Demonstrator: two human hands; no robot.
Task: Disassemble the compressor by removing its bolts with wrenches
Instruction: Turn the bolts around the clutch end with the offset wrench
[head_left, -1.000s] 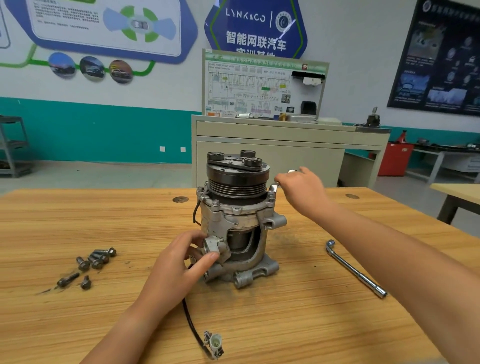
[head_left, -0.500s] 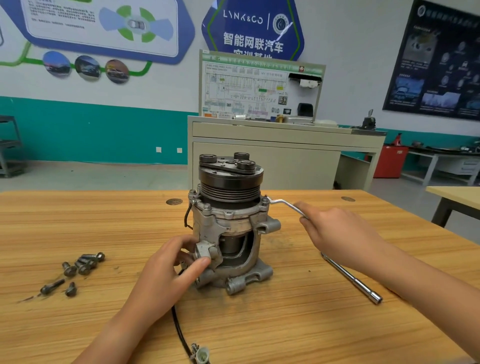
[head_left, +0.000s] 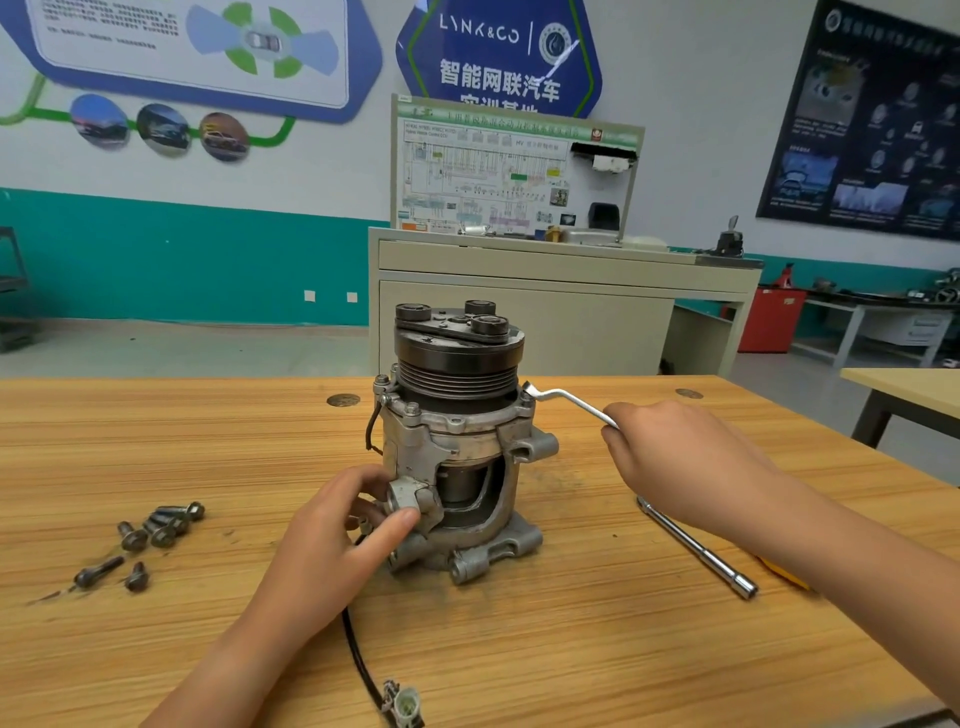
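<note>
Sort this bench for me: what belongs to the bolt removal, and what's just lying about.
In the job: compressor, gripped by the left hand; offset wrench in the right hand, head at the upper flange; loose bolts already out.
Lying about: L-shaped socket wrench on the table; yellow item half hidden by the right arm.

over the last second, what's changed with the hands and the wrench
The right hand, holding the wrench, swung its handle from close beside the compressor out to the right and toward the person; the wrench head stayed on the same upper right bolt. Nothing was taken up or let go. The left hand still grips the compressor's lower fitting. The loose bolts and spare wrench lie unmoved on the table.
</note>
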